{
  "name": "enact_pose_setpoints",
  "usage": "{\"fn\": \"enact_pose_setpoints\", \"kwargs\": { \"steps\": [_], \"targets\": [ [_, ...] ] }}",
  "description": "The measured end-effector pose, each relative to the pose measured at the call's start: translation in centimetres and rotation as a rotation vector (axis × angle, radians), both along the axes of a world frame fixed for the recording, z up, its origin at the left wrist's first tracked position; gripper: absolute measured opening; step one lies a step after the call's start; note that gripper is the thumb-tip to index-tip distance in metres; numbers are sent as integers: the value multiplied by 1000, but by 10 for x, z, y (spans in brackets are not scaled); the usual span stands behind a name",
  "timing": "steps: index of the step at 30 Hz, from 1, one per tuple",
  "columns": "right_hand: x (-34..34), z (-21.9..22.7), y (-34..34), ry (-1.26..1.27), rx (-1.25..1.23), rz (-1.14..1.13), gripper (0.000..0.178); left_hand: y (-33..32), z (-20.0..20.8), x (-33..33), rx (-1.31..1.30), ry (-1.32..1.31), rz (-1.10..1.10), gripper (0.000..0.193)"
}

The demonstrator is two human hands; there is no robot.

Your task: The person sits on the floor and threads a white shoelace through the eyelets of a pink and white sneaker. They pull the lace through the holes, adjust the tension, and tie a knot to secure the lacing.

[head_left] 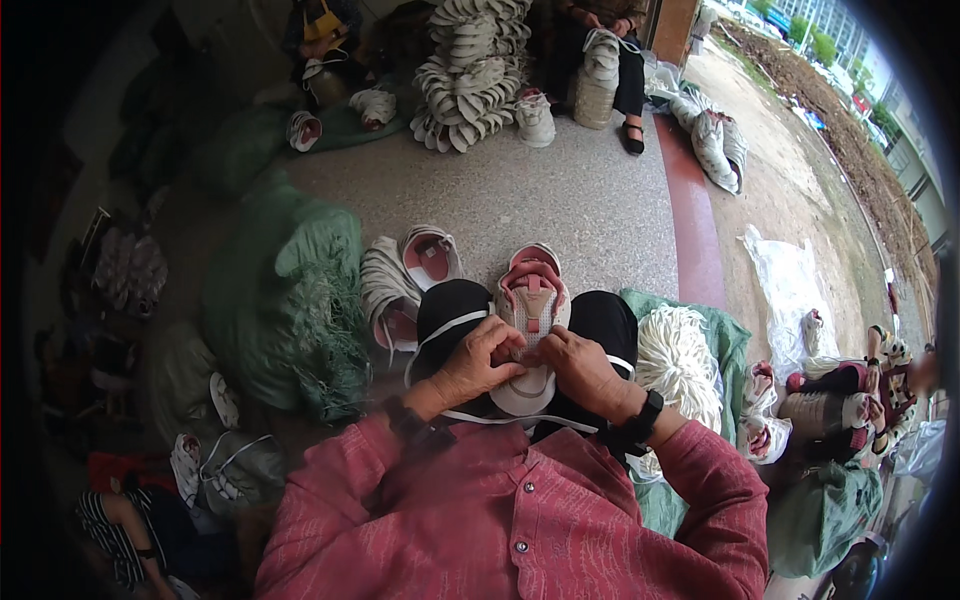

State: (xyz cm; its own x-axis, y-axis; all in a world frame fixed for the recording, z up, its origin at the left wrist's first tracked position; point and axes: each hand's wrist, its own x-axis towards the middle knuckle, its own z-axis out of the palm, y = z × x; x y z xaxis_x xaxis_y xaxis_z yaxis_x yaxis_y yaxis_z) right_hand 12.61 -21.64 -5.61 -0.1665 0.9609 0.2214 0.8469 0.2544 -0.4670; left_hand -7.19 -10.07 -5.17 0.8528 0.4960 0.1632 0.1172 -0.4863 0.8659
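A white and pink sneaker [535, 290] lies between my black-clad knees, its toe toward me and its opening facing away. My left hand [478, 358] is closed at the sneaker's left eyelets, thumb and fingers bent together; what sits between the fingertips is hidden. On the opposite side, my right hand [585, 372] pinches near the lower eyelets, apparently on a white shoelace [622, 364] that trails out past it. More lace drapes over my left knee and crosses below the toe. The sneaker's pale mesh tongue shows between both hands.
Stacked sneakers [430, 256] stand beyond my left knee, beside a green sack [315, 270]. Right of my knees, a bundle of white laces [680, 360] rests on green sacking. Farther off are a tall shoe pile [470, 80], seated people, and more shoes [765, 425] at right.
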Motion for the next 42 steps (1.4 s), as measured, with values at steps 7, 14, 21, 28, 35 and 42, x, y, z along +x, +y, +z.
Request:
{"fn": "enact_pose_setpoints", "kwargs": {
  "steps": [7,14,21,28,35,42],
  "targets": [
    [0,21,-3,33,-29,-41,22,-2,0,1,17,-27,16,39],
    [4,5,14,-18,77,131,25,-1,-3,0,118,-16,41,33],
    [15,-4,4,70,120,95,28,-13,7,16,121,29,51,13],
    [19,-6,-3,237,19,98,45,-17,21,11,548,-6,-27,12],
    [8,-4,-18,423,124,24,43,54,31,-69,647,-11,450,12],
    [10,26,-46,338,-225,-273,21,46,6,-33,-603,-419,607,25]
  ]
}}
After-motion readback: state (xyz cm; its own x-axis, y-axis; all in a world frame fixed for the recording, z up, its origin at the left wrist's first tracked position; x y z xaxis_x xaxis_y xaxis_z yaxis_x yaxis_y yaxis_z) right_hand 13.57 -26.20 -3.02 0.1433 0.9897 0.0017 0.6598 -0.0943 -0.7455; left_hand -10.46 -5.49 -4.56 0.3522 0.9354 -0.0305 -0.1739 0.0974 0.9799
